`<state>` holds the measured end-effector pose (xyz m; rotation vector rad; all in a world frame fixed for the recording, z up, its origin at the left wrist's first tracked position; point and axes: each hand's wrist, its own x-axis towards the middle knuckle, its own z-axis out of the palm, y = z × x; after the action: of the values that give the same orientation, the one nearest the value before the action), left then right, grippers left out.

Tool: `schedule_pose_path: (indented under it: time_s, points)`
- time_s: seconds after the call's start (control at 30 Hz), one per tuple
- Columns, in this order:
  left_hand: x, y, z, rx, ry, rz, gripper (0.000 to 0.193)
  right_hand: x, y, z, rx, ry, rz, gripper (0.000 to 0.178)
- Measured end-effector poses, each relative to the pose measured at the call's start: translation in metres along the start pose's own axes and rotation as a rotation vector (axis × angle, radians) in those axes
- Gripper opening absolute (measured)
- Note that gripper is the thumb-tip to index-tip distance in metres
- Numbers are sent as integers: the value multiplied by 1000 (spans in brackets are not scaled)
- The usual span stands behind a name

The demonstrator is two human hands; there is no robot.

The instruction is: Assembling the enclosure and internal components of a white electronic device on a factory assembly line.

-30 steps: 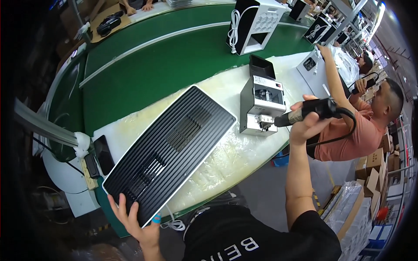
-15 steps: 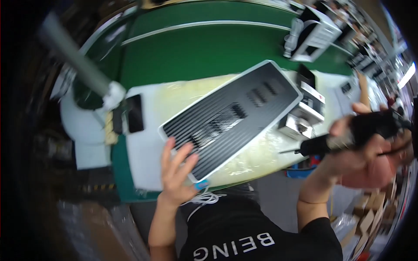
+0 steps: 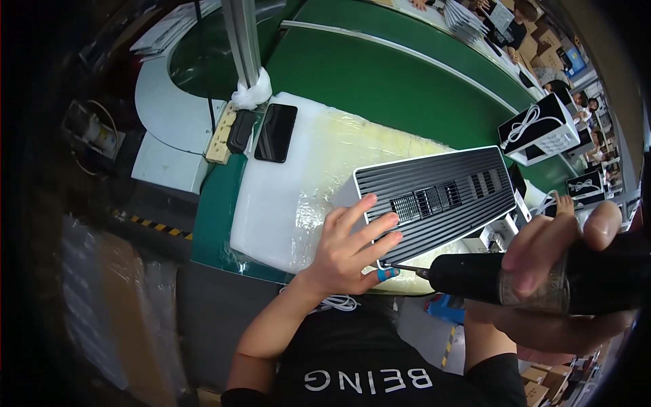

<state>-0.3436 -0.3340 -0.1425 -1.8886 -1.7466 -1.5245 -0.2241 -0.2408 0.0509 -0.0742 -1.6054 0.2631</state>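
The left hand [image 3: 342,254] lies on one end of a long white box with a black slatted face [image 3: 437,203]. Its grip is spread wide — the fingers rest flat on the slats, and the thumb, with a blue band [image 3: 388,274] on it, sits by the near corner.

The right hand [image 3: 534,261] has its grip wrapped tight around a fat black power screwdriver [image 3: 468,275]. The thin metal bit [image 3: 410,268] points left, at that same corner, just beside the blue band. I cannot tell if its tip touches the box.

The box sits on a pale pad [image 3: 271,210] wrapped in shiny clear plastic, on top of a green counter [image 3: 220,224]. A small machine [image 3: 489,236] peeks out from behind the box and is mostly hidden.

To the left, a black phone [image 3: 276,132] lies on the pad, near a cream power strip [image 3: 222,139] with a black plug [image 3: 241,131] in it. Past the pad runs a wide green belt [image 3: 359,74] — and a black and white box [image 3: 553,139] stands there with a looped white cord [image 3: 525,125].
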Motion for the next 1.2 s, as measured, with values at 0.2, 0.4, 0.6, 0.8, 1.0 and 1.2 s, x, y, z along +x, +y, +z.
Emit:
schedule_pose_path:
  time_s: [0.2, 0.4, 0.6, 0.8, 1.0, 1.2]
  points:
    - [0, -1, 1, -68, 20, -13, 44, -12, -15, 8, 478, -146, 359, 86]
    - [-1, -4, 1, -81, 35, 0, 47, -14, -5, 16, 670, -512, 300, 97]
    - [-3, -4, 0, -98, 28, -2, 46, -13, 1, 11, 805, -642, 307, 101]
    - [-4, -1, -1, -108, 24, -3, 43, -11, 3, 1, 734, -526, 384, 88]
    - [-22, -9, 22, -155, 108, 3, 70, -6, 28, -34, 627, -337, 488, 77]
    - [-71, -14, 63, -206, -128, -578, 96, -32, 86, -115, 467, 111, 707, 65]
